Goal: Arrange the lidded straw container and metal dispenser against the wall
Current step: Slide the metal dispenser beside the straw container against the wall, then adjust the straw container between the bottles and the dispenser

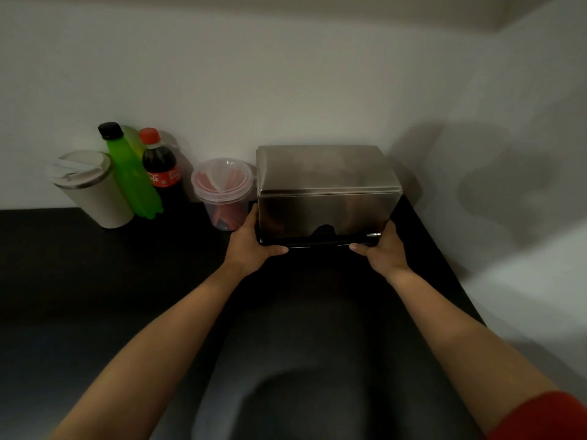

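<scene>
Both hands clamped the metal dispenser (327, 192), left hand (251, 246) and right hand (382, 249) at its near lower corners on the dark tabletop (127, 265). The dispenser sat near the wall (286, 74). A leftward skew could topple the lidded straw container (224, 192) just beside it.

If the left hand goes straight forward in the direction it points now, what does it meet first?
The left hand grips the lower left corner of the metal dispenser and points toward the wall. Sliding straight along that side, it would probably brush the clear lidded straw container first; depth is unclear.
</scene>
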### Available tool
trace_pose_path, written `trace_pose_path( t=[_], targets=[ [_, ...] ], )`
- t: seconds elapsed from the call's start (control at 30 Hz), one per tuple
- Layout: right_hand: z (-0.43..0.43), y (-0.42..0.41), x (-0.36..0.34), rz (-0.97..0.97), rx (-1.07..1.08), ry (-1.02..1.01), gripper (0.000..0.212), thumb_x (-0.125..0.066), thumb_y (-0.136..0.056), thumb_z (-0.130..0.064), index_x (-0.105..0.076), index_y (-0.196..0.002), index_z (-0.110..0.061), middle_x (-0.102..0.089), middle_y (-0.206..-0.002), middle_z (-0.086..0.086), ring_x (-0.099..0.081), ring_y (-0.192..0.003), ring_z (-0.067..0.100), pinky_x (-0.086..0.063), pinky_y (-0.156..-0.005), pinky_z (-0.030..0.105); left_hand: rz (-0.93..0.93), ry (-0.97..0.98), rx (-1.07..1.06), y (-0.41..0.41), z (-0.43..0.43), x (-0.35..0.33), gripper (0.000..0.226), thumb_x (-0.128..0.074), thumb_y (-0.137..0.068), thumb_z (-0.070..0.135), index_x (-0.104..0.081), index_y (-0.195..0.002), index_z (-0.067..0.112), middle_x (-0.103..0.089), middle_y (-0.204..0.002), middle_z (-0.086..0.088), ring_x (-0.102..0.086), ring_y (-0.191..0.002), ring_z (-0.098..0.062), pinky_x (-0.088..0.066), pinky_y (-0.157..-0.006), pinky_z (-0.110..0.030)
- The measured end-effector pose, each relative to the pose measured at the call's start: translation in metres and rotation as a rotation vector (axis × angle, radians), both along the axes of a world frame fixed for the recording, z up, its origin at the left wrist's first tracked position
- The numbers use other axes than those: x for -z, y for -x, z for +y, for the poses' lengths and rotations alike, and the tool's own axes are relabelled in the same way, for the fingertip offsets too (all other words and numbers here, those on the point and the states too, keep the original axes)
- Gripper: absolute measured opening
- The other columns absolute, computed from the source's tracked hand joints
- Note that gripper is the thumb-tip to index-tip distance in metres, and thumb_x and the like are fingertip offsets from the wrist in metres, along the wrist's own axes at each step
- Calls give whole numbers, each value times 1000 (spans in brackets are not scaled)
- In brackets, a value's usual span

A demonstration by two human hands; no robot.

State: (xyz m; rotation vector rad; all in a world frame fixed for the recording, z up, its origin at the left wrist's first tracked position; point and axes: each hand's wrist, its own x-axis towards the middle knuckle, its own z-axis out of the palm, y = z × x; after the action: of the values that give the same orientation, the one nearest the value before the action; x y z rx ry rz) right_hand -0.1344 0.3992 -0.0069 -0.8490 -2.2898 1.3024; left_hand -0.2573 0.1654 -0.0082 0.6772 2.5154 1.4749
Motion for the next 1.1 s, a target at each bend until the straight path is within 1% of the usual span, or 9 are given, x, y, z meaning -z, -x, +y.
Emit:
trace_pose_path(
  t=[0.1,0.2,0.3,0.47,0.6,0.8,0.93,1.0,1.1],
  targets=[
    [-8,-5,-1,17,23,-26,75,-79,-69,-14,-41,-133,-12,-51,-133,8,-47,-123,23,-36,-100,28,-12,15,-31,-4,0,-2,95,-86,-61,20,-35,-141,15,-57,-130,-6,-52,-119,-22,-40,-95,-25],
    [-16,-10,-5,-18,54,-16,75,-79,-70,-21,-42,-135,-13,-49,-135,9,-46,-125,25,-38,-106,40,-19,22,-69,-14,-4,-4,85,-83,-66,18,-39,-140,13,-57,-130,-8,-53,-118,-24,-42,-98,-30],
    [-26,-18,-10,-83,102,-37,81,-78,-71,-30,-36,-138,-11,-41,-141,14,-38,-130,29,-35,-108,43,-25,10,-92,-26,-12,-6,76,-79,-72,18,-41,-138,13,-59,-127,-9,-57,-111,-20,-44,-90,-24],
    [-52,-39,-22,-127,135,-133,80,-73,-74,-38,-35,-139,-11,-33,-144,16,-25,-135,33,-29,-107,43,-44,27,-196,-44,-19,-15,66,-73,-77,30,-43,-135,21,-58,-126,-5,-57,-110,-19,-43,-85,-25],
    [-76,-49,-29,-104,62,-130,69,-68,-78,-41,-40,-135,-13,-38,-140,14,-26,-134,30,-30,-106,40,-25,-3,-237,-61,-30,-22,60,-70,-80,33,-44,-133,24,-58,-124,-2,-57,-109,-17,-41,-78,-21],
    [-121,-43,-32,-54,-104,-61,57,-64,-81,-43,-48,-129,-17,-43,-137,10,-36,-130,26,-34,-106,37,-5,-39,-348,-65,-64,-31,56,-66,-82,38,-46,-131,19,-59,-125,-5,-57,-111,-19,-45,-81,-27],
    [-153,-22,-35,-29,-175,35,52,-62,-83,-42,-48,-128,-20,-46,-133,5,-49,-113,14,-39,-89,24,-60,-98,-384,-52,-83,-36,60,-66,-83,39,-43,-134,18,-58,-124,-6,-56,-104,-14,-45,-81,-26],
    [-169,-8,-37,-13,-189,98,50,-61,-84,-41,-48,-128,-21,-50,-131,3,-50,-104,9,-40,-83,23,-72,-95,-387,-40,-89,-38,61,-65,-83,40,-43,-135,18,-58,-125,-6,-53,-98,-10,-44,-79,-26],
    [-190,17,-41,-22,-217,139,50,-59,-86,-40,-46,-130,-20,-52,-131,4,-52,-108,12,-40,-84,24,-63,-86,-350,-20,-96,-40,63,-64,-83,43,-43,-136,16,-58,-125,-7,-54,-100,-12,-43,-80,-25]
  ],
)
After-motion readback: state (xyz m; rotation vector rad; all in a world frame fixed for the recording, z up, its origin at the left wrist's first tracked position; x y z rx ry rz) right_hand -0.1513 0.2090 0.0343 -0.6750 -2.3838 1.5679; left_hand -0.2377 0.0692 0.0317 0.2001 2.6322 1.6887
